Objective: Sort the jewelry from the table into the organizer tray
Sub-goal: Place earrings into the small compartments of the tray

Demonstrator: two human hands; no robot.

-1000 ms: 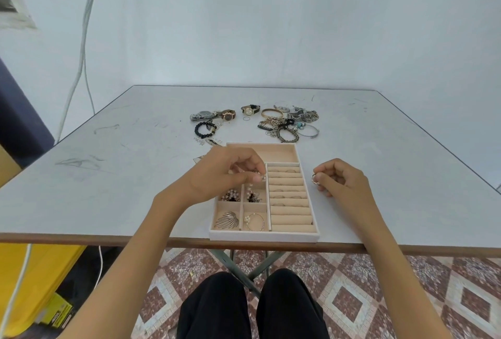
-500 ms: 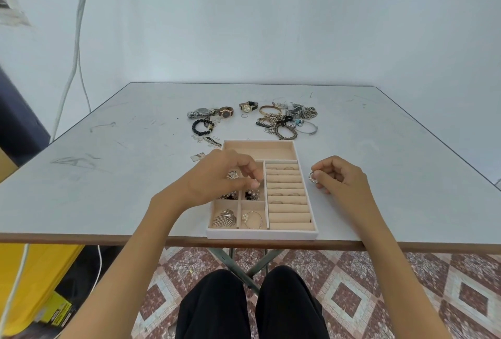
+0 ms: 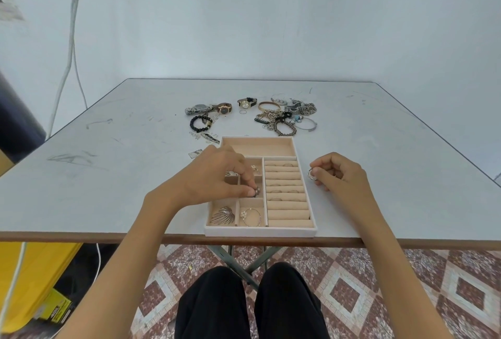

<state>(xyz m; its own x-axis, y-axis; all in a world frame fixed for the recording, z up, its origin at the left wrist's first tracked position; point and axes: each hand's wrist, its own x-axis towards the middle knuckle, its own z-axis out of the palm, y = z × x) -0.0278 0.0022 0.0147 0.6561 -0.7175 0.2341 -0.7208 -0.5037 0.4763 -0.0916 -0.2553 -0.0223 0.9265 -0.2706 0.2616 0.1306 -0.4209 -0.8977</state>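
Observation:
A beige organizer tray (image 3: 311,226) sits at the table's near edge. My left hand (image 3: 217,178) reaches over its small left compartments, fingertips pinching a small dark earring (image 3: 255,192) in a middle cell. To the right of the tray, my right hand (image 3: 339,176) rests on the table and pinches a silver ring (image 3: 311,174). Several rings sit in the tray's ring rolls (image 3: 286,195). A silver fan-shaped brooch (image 3: 223,215) and a pearl bangle (image 3: 250,216) lie in the front cells. The loose jewelry pile (image 3: 282,117) lies beyond the tray.
Watches (image 3: 211,108) and a black bead bracelet (image 3: 200,123) lie at the back left of the pile. Small pieces (image 3: 206,138) are scattered just left of the tray's far corner. The tray's long back compartment (image 3: 260,147) holds nothing. My knees are below the table edge.
My left hand has moved down and toward me, from over the upper cell to the middle cell with the small piece. The right hand has stayed in place holding the ring.

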